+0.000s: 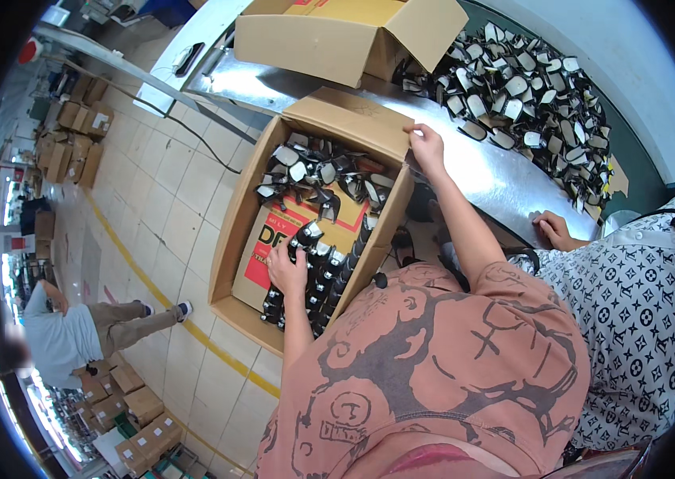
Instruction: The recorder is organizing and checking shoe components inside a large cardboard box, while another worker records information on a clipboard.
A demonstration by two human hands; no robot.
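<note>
In front of me is an open cardboard box (230, 239). Along its near right side lie rows of nested black glossy pieces (323, 279) with pale ends, shaped like shoe heels. My left hand (288, 270) is inside the box, its fingers curled round the upper end of one row; the palm hides part of that row. Loose pieces of the same kind (325, 172) lie jumbled at the box's far end. Between them shows a printed cardboard sheet (345, 217). My right hand (425, 148) pinches the corner of the box's raised far flap (357, 116).
A metal-topped table (481, 172) runs beyond the box, bearing a large heap of black pieces (513, 96) and another open carton (305, 48). At right, a co-worker's hand (557, 231) rests at the table's edge. Another person (74, 327) walks on the tiled floor at left, near stacked cartons (146, 407).
</note>
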